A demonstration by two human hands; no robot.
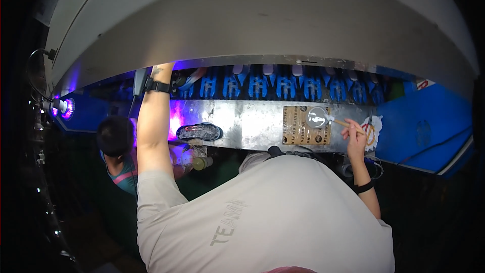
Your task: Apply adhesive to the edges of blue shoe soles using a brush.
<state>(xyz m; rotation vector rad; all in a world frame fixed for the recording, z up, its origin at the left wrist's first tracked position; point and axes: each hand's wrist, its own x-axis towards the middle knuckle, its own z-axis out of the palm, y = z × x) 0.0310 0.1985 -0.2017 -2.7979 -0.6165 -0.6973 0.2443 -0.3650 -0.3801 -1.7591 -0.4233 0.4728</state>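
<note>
My left arm reaches forward under the edge of a large pale machine hood. Only the wrist side of my left hand (162, 73) shows past a black wristband; the hood hides its fingers and anything in them. My right hand (355, 140) is closed around the wooden handle of a brush (349, 126). The brush's tip rests at the right rim of a clear round dish (317, 116) with white liquid in it. That dish sits on a printed brown cardboard sheet (293, 137). On the metal bench, right of my left forearm, lies a dark shoe sole (198, 131).
Blue clamp-like holders (257, 87) stand in a row behind the metal bench (247, 121), below the hood (262, 25). Purple light comes from a lamp (64, 108) at the left. Another person (115, 139) is beside my left arm. White crumpled paper (374, 127) lies at the bench's right end.
</note>
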